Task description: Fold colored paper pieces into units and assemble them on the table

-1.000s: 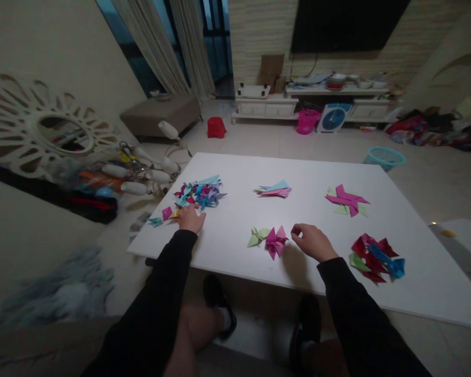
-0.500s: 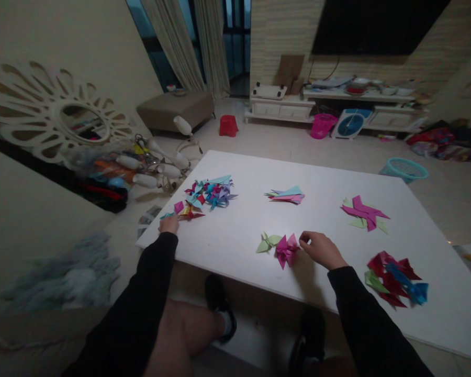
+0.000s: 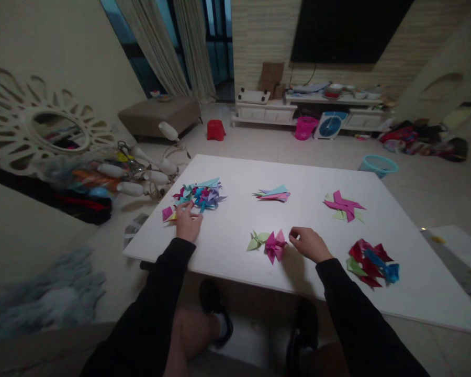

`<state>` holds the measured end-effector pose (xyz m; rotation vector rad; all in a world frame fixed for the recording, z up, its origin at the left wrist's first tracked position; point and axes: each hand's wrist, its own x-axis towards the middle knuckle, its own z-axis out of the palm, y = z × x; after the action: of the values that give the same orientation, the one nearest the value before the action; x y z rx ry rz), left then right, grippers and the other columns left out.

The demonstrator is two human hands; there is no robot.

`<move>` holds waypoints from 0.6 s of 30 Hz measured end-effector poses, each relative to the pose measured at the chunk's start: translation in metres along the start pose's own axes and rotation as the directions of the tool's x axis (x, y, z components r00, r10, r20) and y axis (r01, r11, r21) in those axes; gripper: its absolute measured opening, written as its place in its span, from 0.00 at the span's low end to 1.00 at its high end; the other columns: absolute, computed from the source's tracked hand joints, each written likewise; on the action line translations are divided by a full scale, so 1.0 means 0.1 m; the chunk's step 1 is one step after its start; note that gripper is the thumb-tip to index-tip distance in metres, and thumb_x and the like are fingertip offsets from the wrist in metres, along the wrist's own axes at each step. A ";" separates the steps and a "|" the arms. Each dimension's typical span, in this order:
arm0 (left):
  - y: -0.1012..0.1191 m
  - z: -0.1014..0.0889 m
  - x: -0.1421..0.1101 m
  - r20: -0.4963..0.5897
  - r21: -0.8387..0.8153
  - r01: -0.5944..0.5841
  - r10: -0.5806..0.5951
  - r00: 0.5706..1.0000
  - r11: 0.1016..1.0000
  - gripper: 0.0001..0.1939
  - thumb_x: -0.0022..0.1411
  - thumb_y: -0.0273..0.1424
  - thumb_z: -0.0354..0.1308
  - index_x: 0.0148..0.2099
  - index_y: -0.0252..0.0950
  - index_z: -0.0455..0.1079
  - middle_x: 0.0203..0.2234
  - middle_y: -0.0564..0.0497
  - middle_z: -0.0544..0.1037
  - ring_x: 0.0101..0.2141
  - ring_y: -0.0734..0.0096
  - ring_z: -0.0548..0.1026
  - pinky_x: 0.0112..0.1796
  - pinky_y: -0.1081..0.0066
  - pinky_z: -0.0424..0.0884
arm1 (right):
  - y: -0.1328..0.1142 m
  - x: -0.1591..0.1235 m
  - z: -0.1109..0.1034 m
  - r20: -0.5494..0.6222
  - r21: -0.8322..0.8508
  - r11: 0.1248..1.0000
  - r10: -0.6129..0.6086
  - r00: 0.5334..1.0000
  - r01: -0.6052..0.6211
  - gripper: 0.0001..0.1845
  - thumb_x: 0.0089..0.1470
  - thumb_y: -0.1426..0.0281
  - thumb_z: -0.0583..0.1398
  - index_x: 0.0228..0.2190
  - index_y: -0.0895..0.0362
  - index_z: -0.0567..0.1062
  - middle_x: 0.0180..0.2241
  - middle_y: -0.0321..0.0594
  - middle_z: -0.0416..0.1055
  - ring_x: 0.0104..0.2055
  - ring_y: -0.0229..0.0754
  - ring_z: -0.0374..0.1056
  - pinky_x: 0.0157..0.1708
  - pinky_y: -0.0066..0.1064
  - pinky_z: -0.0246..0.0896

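Note:
My left hand (image 3: 188, 224) lies flat with fingers stretched out at the near edge of a mixed heap of folded paper pieces (image 3: 201, 192) on the white table (image 3: 235, 251). Loose pink and yellow pieces (image 3: 168, 213) sit just left of it. My right hand (image 3: 308, 244) rests curled beside a magenta folded piece (image 3: 275, 245), its fingertips close to it; whether it pinches anything is unclear. A light green folded piece (image 3: 257, 240) lies touching the magenta one.
More paper groups lie on the table: a flat stack (image 3: 272, 193) in the middle, magenta and green strips (image 3: 343, 204) far right, red, green and blue pieces (image 3: 371, 263) near right. A lamp and clutter (image 3: 141, 173) stand left of the table. A teal basket (image 3: 378, 165) sits on the floor behind.
My left hand slid left toward the table corner, then came back to the near edge of the mixed heap. The right hand stayed beside the magenta piece.

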<state>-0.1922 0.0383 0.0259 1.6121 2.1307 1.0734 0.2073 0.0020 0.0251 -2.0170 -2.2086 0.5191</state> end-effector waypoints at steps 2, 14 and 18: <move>0.39 0.23 -0.26 0.225 -0.034 -0.248 0.249 0.942 0.968 0.19 0.60 0.27 0.55 0.54 0.33 0.70 0.56 0.41 0.67 0.35 0.69 0.77 0.44 0.64 0.77 | 0.01 -0.06 -0.03 -0.033 0.014 1.000 -0.012 0.999 0.013 0.10 0.56 0.68 0.57 0.31 0.54 0.78 0.33 0.41 0.78 0.37 0.42 0.71 0.36 0.29 0.54; 1.47 0.79 -1.28 0.722 -0.151 -0.702 0.563 0.403 0.696 0.16 0.64 0.28 0.53 0.53 0.38 0.71 0.55 0.44 0.70 0.44 0.61 0.77 0.46 0.63 0.75 | -0.01 -0.39 -0.22 -0.296 0.164 0.957 -0.182 0.938 0.238 0.05 0.56 0.72 0.60 0.31 0.57 0.77 0.29 0.36 0.72 0.32 0.37 0.66 0.35 0.28 0.55; 1.51 0.88 -1.33 0.734 -0.181 -0.691 0.564 0.379 0.700 0.13 0.64 0.28 0.53 0.50 0.39 0.72 0.53 0.44 0.71 0.46 0.62 0.76 0.48 0.64 0.74 | 0.02 -0.38 -0.21 -0.245 0.144 0.963 -0.189 0.951 0.228 0.02 0.55 0.71 0.63 0.33 0.56 0.78 0.31 0.36 0.72 0.33 0.37 0.67 0.35 0.28 0.55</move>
<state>0.0158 -0.0310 0.0394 2.4788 1.0248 0.1973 0.2202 -0.0318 0.0498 -1.6427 -2.1249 0.4112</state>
